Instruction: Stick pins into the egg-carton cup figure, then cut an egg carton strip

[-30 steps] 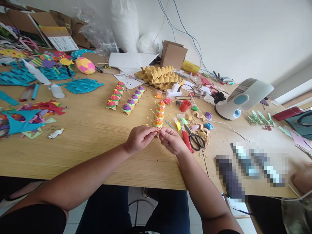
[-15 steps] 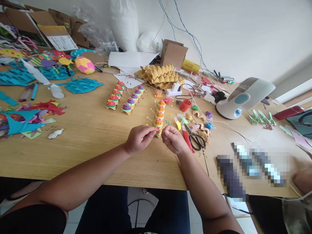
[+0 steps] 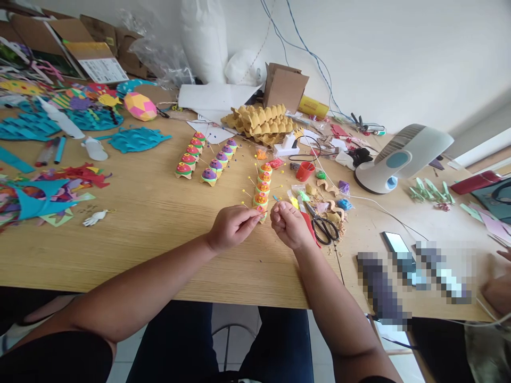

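Observation:
My left hand (image 3: 235, 227) is closed in a pinch, thumb against forefinger. A thin reddish bit shows at its fingertips, too small to name. Close by on the right, my right hand (image 3: 288, 224) is curled with fingers pressed together; what it holds, if anything, is hidden. The hands are slightly apart. Just beyond them stands an orange-and-green egg-carton caterpillar (image 3: 262, 187) with yellow-tipped legs sticking out on both sides; its near end is partly behind my left fingertips. Farther left stand a red caterpillar (image 3: 192, 150) and a purple caterpillar (image 3: 217, 164).
Black-handled scissors (image 3: 325, 230) lie right of my right hand, among bagged coloured clay and carton scraps. A red cup (image 3: 305, 171), egg cartons (image 3: 259, 121) and a white fan (image 3: 403, 157) stand farther back. Paper scraps (image 3: 85, 178) lie left. Another person's hand (image 3: 497, 290) is at right.
My hands have drawn slightly apart, and the thin reddish bit at my left fingertips shows more clearly. The whole view has shifted a little; the caterpillars stay in place.

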The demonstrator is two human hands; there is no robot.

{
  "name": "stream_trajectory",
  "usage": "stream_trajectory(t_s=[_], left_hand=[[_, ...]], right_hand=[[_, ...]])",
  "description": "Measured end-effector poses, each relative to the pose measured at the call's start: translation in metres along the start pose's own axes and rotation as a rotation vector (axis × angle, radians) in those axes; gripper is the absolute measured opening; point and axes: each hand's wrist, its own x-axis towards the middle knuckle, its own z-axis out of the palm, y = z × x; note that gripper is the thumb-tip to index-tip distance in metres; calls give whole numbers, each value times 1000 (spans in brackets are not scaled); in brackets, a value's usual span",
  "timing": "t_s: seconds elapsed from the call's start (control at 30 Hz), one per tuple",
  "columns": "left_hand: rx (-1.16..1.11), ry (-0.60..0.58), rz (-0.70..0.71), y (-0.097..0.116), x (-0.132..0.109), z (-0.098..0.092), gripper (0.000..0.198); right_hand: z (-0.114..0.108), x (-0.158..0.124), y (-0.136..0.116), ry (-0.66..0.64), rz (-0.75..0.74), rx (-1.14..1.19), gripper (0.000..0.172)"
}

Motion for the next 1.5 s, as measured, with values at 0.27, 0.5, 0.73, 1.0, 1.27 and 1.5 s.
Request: stream_trajectory(t_s=[0.27, 0.5, 0.73, 1.0, 1.27, 1.5], left_hand=[[-8, 0, 30, 0, 0, 0, 16], [-10, -4, 41, 0, 0, -1, 15], [6, -1, 32, 2, 1, -1, 18], [-13, 71, -84, -1, 1, 2, 20], [-56, 10, -111, 2, 0, 4, 16], [-274, -25, -286, 4, -1, 7, 19]], right_hand=[[2, -1, 2, -19, -15, 11, 44], [3, -2, 2, -20, -22, -35, 47], [2, -1, 5, -29, -13, -141, 57], [4, -1, 3, -69, 26, -111, 43], [2, -1, 7, -51, 30, -185, 42], [6, -1, 9, -41, 4, -272, 48]])
